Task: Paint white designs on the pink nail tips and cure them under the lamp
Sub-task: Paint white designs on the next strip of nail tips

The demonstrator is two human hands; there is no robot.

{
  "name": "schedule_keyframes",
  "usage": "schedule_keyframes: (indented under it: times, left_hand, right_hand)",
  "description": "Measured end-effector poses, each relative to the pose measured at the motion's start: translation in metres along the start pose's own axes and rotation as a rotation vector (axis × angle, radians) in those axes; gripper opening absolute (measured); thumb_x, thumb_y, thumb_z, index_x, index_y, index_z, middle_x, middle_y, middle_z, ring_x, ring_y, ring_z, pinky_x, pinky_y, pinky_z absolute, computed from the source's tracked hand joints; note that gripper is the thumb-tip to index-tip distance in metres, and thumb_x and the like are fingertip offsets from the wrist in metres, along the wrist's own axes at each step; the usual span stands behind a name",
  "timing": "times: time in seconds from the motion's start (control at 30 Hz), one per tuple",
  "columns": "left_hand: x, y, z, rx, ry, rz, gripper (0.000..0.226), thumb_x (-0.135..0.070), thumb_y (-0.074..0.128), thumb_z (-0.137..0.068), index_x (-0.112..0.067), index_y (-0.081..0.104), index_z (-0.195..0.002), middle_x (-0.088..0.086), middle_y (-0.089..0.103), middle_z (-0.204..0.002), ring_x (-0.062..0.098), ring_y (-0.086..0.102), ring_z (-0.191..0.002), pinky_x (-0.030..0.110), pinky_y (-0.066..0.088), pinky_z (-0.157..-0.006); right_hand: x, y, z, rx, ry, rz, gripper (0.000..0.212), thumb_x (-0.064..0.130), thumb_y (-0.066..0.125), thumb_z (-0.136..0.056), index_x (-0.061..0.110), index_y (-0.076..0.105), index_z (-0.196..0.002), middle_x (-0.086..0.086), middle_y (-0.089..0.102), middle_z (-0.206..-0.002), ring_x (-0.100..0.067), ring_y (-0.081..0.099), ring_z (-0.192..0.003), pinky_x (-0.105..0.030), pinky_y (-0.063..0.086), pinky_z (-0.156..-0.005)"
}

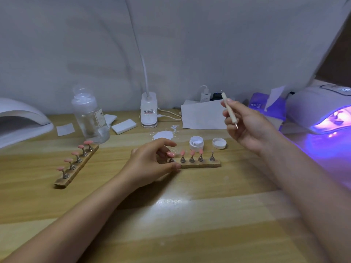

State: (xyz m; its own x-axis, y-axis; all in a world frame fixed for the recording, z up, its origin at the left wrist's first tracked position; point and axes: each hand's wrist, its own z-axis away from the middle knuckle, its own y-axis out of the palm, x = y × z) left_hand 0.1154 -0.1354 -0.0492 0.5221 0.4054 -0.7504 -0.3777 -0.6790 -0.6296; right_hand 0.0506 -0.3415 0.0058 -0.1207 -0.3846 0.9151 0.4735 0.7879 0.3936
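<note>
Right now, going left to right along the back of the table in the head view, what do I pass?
Unlit white lamp → clear bottle → clip lamp base → white paper → purple tissue pack → lit curing lamp.

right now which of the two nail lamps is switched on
The nail lamp on the right, glowing purple inside; the lamp on the left is dark.

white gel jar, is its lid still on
No, the white gel jar stands open beside the nail stand, with its lid lying on the table to its right.
</note>
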Motion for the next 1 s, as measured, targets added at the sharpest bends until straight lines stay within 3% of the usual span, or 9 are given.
schedule_keyframes:
  times: [0.17,0.27,0.43,0.53,0.63,0.73,0.83,0.93,1.0]
  left_hand:
    - [0.006,-0.003,-0.002,-0.02,-0.002,0.077,0.026,-0.024,0.079,-0.067,-0.035,0.063,-0.085,-0.009,0.067,-0.083,0.011,0.061,-0.086,0.037,0.045,-0.094]
    - [0.012,-0.003,-0.003,-0.002,-0.004,0.117,0.016,-0.013,0.075,-0.072,-0.026,0.069,-0.078,0.0,0.07,-0.084,0.017,0.062,-0.084,0.03,0.048,-0.087]
    - [0.01,-0.004,-0.004,0.026,-0.047,0.23,0.021,-0.005,0.071,-0.075,-0.026,0.069,-0.07,0.028,0.065,-0.087,0.016,0.052,-0.072,0.029,0.042,-0.069]
    - [0.01,-0.002,-0.003,-0.009,-0.02,0.207,0.023,-0.006,0.072,-0.074,-0.027,0.068,-0.066,0.021,0.068,-0.083,0.021,0.058,-0.071,0.027,0.045,-0.069]
    - [0.01,0.0,-0.002,-0.039,-0.013,0.187,0.021,-0.008,0.074,-0.071,-0.025,0.067,-0.062,0.014,0.069,-0.078,0.034,0.063,-0.076,0.039,0.05,-0.075]
    - [0.011,0.003,-0.002,-0.069,-0.016,0.183,0.02,-0.011,0.076,-0.069,-0.023,0.064,-0.059,0.014,0.066,-0.072,0.024,0.057,-0.066,0.037,0.047,-0.069]
    - [0.011,0.005,-0.001,-0.082,-0.018,0.19,0.021,-0.013,0.077,-0.068,-0.023,0.063,-0.057,0.006,0.064,-0.065,0.014,0.053,-0.062,0.028,0.041,-0.063]
    - [0.011,0.007,-0.001,-0.1,-0.014,0.193,0.02,-0.014,0.078,-0.068,-0.021,0.062,-0.057,0.011,0.067,-0.067,0.018,0.054,-0.062,0.031,0.043,-0.063]
    - [0.012,0.007,-0.002,-0.1,-0.012,0.182,0.018,-0.014,0.078,-0.068,-0.016,0.063,-0.059,0.017,0.066,-0.069,0.019,0.054,-0.062,0.033,0.043,-0.064]
  right_hand:
    - [0.0,0.003,-0.01,0.084,0.097,-0.315,0.02,0.019,0.049,-0.093,0.014,0.049,-0.074,0.005,0.048,-0.047,-0.002,0.034,-0.031,-0.008,0.027,-0.031]
    - [-0.008,0.001,-0.016,0.105,0.141,-0.386,0.015,0.021,0.048,-0.094,0.012,0.052,-0.082,0.005,0.051,-0.049,-0.002,0.037,-0.03,-0.009,0.029,-0.03]
    - [-0.016,0.0,-0.019,0.104,0.177,-0.377,0.017,0.026,0.052,-0.09,0.011,0.06,-0.087,0.005,0.057,-0.053,0.0,0.043,-0.033,-0.008,0.035,-0.032]
    - [-0.018,-0.001,-0.019,0.097,0.174,-0.338,0.012,0.023,0.053,-0.091,0.014,0.058,-0.084,0.005,0.055,-0.051,-0.001,0.041,-0.032,-0.009,0.034,-0.032]
    - [-0.017,-0.003,-0.019,0.13,0.168,-0.366,0.01,0.015,0.049,-0.092,0.016,0.057,-0.085,0.002,0.051,-0.051,-0.002,0.036,-0.032,-0.009,0.032,-0.032]
    - [-0.017,-0.003,-0.019,0.17,0.149,-0.385,0.021,0.009,0.04,-0.092,0.013,0.061,-0.093,0.001,0.06,-0.057,-0.002,0.041,-0.036,-0.009,0.037,-0.036]
    - [-0.019,-0.001,-0.017,0.184,0.133,-0.367,0.027,0.008,0.039,-0.093,0.011,0.065,-0.086,-0.001,0.071,-0.071,-0.001,0.051,-0.041,-0.009,0.043,-0.04]
    - [-0.022,0.001,-0.015,0.139,0.102,-0.201,0.034,0.024,0.052,-0.091,0.018,0.063,-0.06,0.005,0.061,-0.053,-0.001,0.041,-0.033,-0.01,0.034,-0.032]
    - [-0.024,0.002,-0.017,0.082,0.071,-0.071,0.033,0.038,0.048,-0.092,0.02,0.049,-0.064,0.006,0.041,-0.037,-0.003,0.027,-0.028,-0.014,0.022,-0.027]
